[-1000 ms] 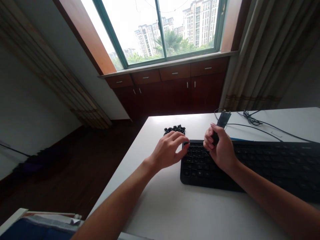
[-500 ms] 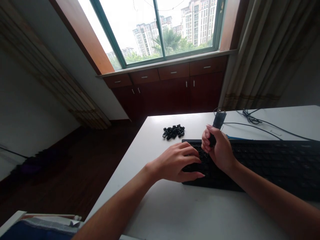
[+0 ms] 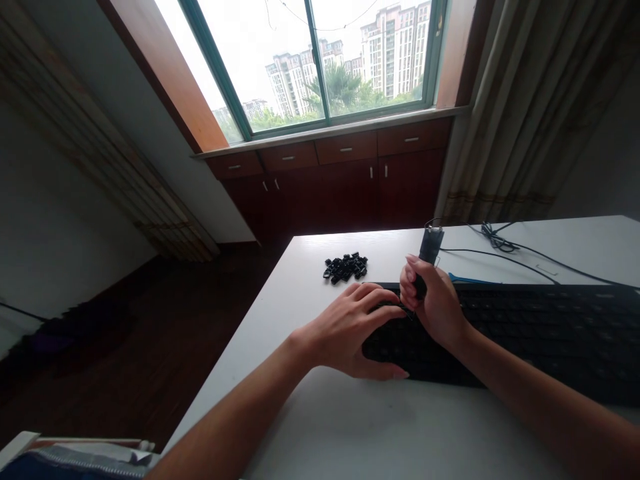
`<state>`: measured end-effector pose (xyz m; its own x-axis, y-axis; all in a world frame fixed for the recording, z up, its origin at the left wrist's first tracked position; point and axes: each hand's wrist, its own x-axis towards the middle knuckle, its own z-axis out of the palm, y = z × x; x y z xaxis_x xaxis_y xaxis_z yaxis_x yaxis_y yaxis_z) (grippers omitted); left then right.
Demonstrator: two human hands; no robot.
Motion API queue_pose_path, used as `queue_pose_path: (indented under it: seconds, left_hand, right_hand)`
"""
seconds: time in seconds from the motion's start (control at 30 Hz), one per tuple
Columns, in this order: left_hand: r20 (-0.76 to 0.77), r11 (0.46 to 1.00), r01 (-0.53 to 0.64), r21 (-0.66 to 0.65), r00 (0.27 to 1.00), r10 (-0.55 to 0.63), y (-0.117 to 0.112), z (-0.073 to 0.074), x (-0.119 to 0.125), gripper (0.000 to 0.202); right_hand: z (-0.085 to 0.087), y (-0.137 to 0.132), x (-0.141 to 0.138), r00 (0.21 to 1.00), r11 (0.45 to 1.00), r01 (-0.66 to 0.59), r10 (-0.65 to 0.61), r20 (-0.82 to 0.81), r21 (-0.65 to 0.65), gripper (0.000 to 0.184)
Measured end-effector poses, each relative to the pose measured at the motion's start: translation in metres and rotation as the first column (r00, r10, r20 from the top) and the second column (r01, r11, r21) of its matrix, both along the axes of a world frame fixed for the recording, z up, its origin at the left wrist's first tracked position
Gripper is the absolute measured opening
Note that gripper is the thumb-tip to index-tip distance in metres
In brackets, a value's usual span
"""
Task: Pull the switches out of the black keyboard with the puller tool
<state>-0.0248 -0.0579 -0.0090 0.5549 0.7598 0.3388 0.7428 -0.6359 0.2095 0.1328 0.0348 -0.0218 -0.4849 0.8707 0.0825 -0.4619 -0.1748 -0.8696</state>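
A black keyboard (image 3: 540,333) lies across the white table (image 3: 360,427). My left hand (image 3: 357,330) rests flat on the keyboard's left end, fingers stretched over the keys and thumb along the front edge. My right hand (image 3: 433,303) is closed around a dark key-puller tool (image 3: 429,250) that stands upright, its lower end down among the keys beside my left fingertips. A small heap of loose black keycaps (image 3: 346,267) sits on the table just beyond the keyboard's left corner.
Black cables (image 3: 500,243) trail over the far right of the table, and a thin blue item (image 3: 467,279) lies behind the keyboard. The table's left edge drops to a dark wood floor. Cabinets stand under the window. A blue-and-white object (image 3: 75,460) shows at bottom left.
My left hand came back from near the keycap heap and settled onto the keyboard's left end. My right hand with the tool shifted slightly left, towards the same keys.
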Motion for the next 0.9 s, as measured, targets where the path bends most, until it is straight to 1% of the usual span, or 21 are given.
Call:
queue_pose_path:
  seconds: [0.07, 0.1, 0.17, 0.23, 0.4, 0.53, 0.6, 0.67, 0.77, 0.83, 0.9]
  left_hand:
    - [-0.006, 0.999, -0.023, -0.022, 1.0, 0.023, -0.001, 0.002, -0.002, 0.098]
    - [-0.013, 0.999, -0.03, -0.036, 0.999, 0.03, -0.002, 0.002, -0.003, 0.107]
    - [-0.034, 0.997, -0.05, -0.066, 0.998, 0.047, -0.002, 0.001, -0.006, 0.116]
    - [-0.052, 0.992, -0.081, -0.094, 0.996, 0.077, -0.002, -0.002, -0.008, 0.119]
    - [-0.06, 0.986, -0.119, -0.117, 0.992, 0.113, -0.001, -0.006, -0.009, 0.118]
    - [-0.043, 0.985, -0.13, -0.117, 0.991, 0.126, 0.002, -0.01, -0.011, 0.118]
    - [-0.025, 0.988, -0.111, -0.104, 0.994, 0.109, 0.004, -0.011, -0.013, 0.117]
    - [0.0, 0.996, -0.058, -0.074, 0.998, 0.058, 0.006, -0.012, -0.013, 0.111]
    - [0.052, 1.0, 0.011, -0.017, 0.999, -0.01, 0.006, -0.014, -0.012, 0.102]
    - [0.098, 1.0, 0.001, 0.014, 0.995, -0.003, 0.004, -0.016, -0.012, 0.099]
    - [0.139, 0.999, -0.024, 0.033, 0.99, 0.019, 0.002, -0.019, -0.012, 0.095]
  right_hand:
    - [-0.001, 0.001, 0.0, 1.0, 1.0, 0.0, 0.0, -0.003, 0.012, 0.036]
    - [-0.001, 0.001, 0.0, 1.0, 1.0, -0.001, 0.001, -0.006, 0.016, 0.036]
    - [-0.001, 0.001, -0.001, 1.0, 1.0, -0.001, 0.001, -0.015, 0.023, 0.037]
    - [0.0, 0.0, -0.001, 1.0, 1.0, 0.0, 0.001, -0.021, 0.026, 0.037]
    - [0.0, 0.0, -0.002, 1.0, 1.0, 0.017, -0.016, -0.021, 0.021, 0.038]
    - [0.002, -0.001, -0.003, 1.0, 0.998, 0.013, -0.013, 0.001, 0.055, 0.04]
    - [0.005, -0.001, -0.004, 1.0, 0.997, 0.007, -0.009, 0.024, 0.075, 0.042]
    - [0.007, -0.002, -0.004, 0.998, 0.995, 0.001, -0.008, 0.063, 0.1, 0.043]
    - [0.008, 0.0, -0.002, 0.989, 0.983, -0.024, -0.003, 0.15, 0.181, 0.046]
    - [0.005, 0.002, 0.001, 0.981, 0.972, -0.051, 0.006, 0.195, 0.228, 0.049]
    - [0.002, 0.002, 0.005, 0.977, 0.968, -0.071, 0.019, 0.212, 0.239, 0.048]
